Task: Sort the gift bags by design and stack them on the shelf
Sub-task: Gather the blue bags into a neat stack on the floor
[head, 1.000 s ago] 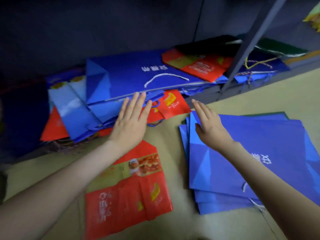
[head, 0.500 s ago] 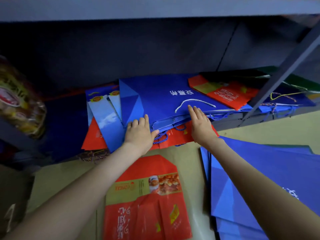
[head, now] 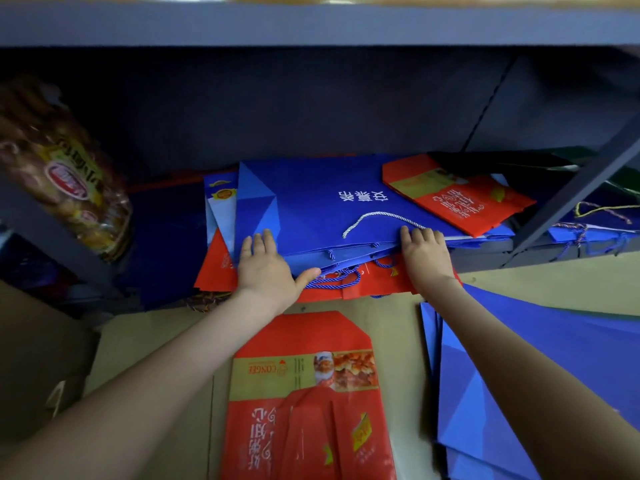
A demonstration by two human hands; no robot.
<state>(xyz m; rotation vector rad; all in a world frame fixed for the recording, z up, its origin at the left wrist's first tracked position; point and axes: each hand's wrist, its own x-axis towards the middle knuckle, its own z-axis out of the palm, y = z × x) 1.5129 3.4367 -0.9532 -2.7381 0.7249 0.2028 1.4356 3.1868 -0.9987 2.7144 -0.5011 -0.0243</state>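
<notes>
A large blue gift bag (head: 311,209) with white lettering and a white cord handle lies flat on top of a pile on the low shelf. My left hand (head: 266,268) grips the pile's front left edge, fingers on top and thumb underneath. At the front right edge, beside the cord, my right hand (head: 424,258) clasps the same blue bags. A red bag (head: 460,202) lies on the blue bag's far right corner. More red bags (head: 374,282) stick out beneath the pile. On the floor lie a red food-print bag (head: 304,393) and a stack of blue bags (head: 554,375).
The upper shelf board (head: 311,26) hangs low over the pile. A slanted metal post (head: 571,195) stands to the right, with dark bags and cords behind it. A wrapped snack package (head: 65,174) leans at the left. A light blue bag (head: 221,209) pokes out at the pile's left.
Both hands moved forward from the floor to the shelf pile and closed on the front edge of the blue bags. The view tilted up toward the shelf.
</notes>
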